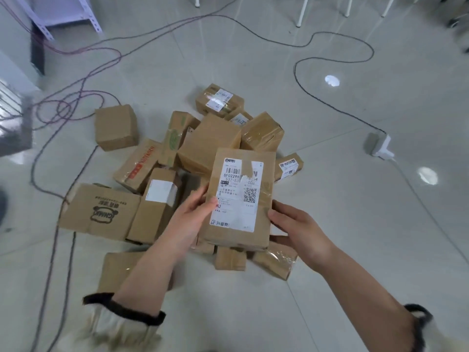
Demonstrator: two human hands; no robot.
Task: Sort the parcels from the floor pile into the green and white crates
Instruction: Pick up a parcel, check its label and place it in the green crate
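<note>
Though blurred — parcel (238, 199), cables (295, 72), perhaps crate (11, 115).

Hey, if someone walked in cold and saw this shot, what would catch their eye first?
First, the labelled parcel at centre, gripped at its side edges by the left hand and right hand. Behind and under it sprawls the pile of brown cardboard parcels on the pale tiled floor. Beyond, dark cables snake across the floor, one reaching a white power strip at right.

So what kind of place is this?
Probably a workroom for sorting parcels: labelled cardboard parcels heaped on a tiled floor, loose cables trailing across it, and a metal shelf rack in the corner.
</note>
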